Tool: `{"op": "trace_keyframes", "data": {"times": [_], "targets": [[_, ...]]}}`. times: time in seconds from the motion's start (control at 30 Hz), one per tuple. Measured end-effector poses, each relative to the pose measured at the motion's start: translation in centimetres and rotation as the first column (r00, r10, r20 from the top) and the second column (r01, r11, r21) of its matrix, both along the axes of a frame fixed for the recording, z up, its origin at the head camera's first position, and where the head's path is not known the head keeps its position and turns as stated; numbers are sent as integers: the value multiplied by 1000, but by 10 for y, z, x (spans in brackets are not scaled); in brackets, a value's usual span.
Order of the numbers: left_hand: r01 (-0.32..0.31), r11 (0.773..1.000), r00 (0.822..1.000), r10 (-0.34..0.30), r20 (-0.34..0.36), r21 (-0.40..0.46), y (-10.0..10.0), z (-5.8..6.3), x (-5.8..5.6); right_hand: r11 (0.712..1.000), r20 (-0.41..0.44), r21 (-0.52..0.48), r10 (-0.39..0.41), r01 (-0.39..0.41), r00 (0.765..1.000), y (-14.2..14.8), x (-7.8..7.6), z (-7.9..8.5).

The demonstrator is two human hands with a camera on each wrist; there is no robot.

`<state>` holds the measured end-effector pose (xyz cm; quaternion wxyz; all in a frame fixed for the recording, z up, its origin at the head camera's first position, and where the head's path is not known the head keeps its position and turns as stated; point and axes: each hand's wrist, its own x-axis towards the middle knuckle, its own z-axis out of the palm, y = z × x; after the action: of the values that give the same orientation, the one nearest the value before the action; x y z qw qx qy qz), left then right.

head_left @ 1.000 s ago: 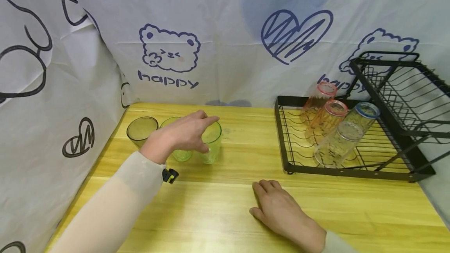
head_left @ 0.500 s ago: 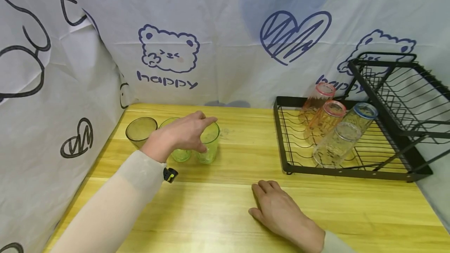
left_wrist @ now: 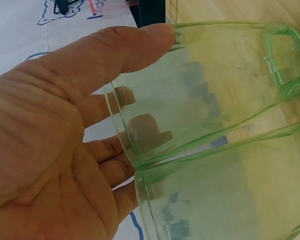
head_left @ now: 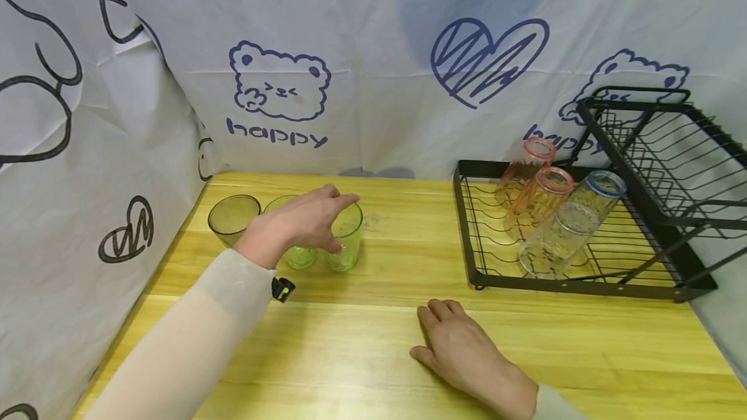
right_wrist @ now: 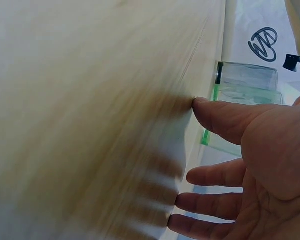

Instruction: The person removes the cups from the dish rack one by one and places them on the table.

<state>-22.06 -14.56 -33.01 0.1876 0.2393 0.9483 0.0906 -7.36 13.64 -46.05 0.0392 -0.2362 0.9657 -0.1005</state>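
My left hand (head_left: 300, 220) reaches over a green drinking glass (head_left: 350, 238), the thumb on its near side and the fingers at its far rim. The left wrist view shows the thumb (left_wrist: 145, 45) along this clear, wide-mouthed glass (left_wrist: 225, 75). Right beside it stands a second green glass (head_left: 301, 256), partly hidden under the hand. A brownish glass (head_left: 235, 216) stands upright at the far left, near my wrist. My right hand (head_left: 467, 349) lies palm down on the wooden table, holding nothing, its fingertips and thumb at the surface (right_wrist: 115, 125).
A black wire dish rack (head_left: 467, 232) stands at the right with an upper tier (head_left: 694, 161). Upside-down glasses lean in it: a pink one (head_left: 522, 170), an orange one (head_left: 537, 203), one with a blue base (head_left: 601, 193) and a clear one (head_left: 557, 245). White printed cloth (head_left: 385, 115) hangs behind.
The green glass under my left hand has shifted very slightly left, toward the second green glass, and the hand with it. My right hand stays almost in place.
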Motion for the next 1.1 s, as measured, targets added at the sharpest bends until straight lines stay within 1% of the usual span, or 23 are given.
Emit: {"op": "trace_keyframes", "data": {"times": [0.2, 0.57, 1.1], "targets": [[0, 1000, 1000, 0, -4, 2, 0, 0, 0, 1000, -17, 4, 6, -6, 1000, 0, 0, -1], [-5, 1000, 1000, 5, -9, -14, 0, -2, -1, 1000, -8, -2, -2, 2, 1000, 0, 0, -2], [-6, 1000, 1000, 6, -13, -6, 0, -1, 0, 1000, 13, -7, -9, 9, 1000, -1, 1, 0]]}}
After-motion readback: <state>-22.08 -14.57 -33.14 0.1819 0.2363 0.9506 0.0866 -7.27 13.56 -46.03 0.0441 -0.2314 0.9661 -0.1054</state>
